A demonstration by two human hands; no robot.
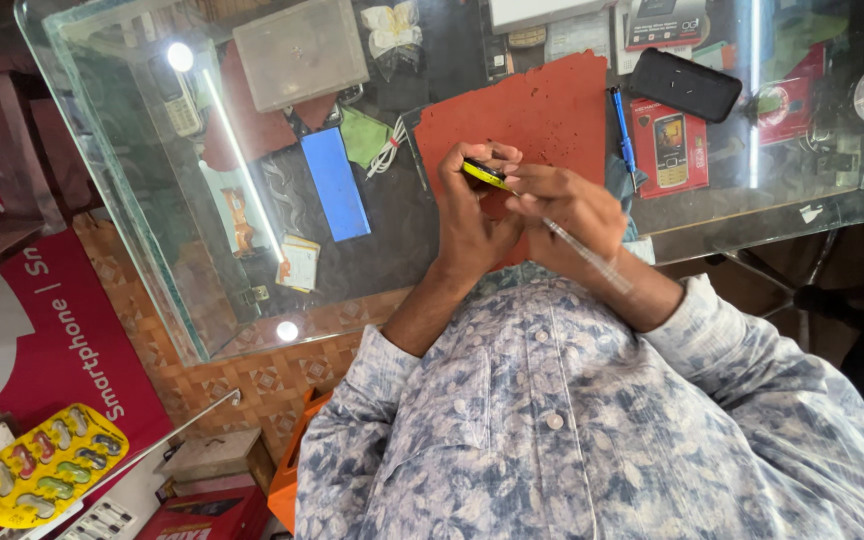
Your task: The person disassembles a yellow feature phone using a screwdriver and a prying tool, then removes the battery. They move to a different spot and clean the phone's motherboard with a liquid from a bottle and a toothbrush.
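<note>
**Two hands on a small yellow-edged device over a glass table**

The glass table [102, 150] fills the upper half of the frame, its near edge running down the left side and across the centre. In the lower half, the person's blue-and-white patterned shirt [572, 420] spreads from the centre to the lower right corner. On the table at upper centre lies a red mat [542, 110], and the hands meet just over its lower edge.

The left hand [467, 215] comes up from the lower centre, its grip clamped on a small device with a yellow edge [484, 174], fingers curled over the top and thumb beneath. The device sits at the centre of the frame, held above the table and not resting on it. The right hand [572, 205] is just to the right of it, touching the left hand, its grip closed around a thin clear-handled tool [592, 258] whose shaft slants down to the right along the wrist; whether its tip touches the device cannot be told.

Left of the mat lies a flat blue rectangular piece [335, 182]. Above that rests a clear plastic box [302, 50]. At upper right sit a black phone [685, 85] and a red phone carton [669, 146], with a blue pen [623, 128] between the carton and the mat. At lower left, off the table, is a yellow tray of coloured pieces [47, 475].
</note>
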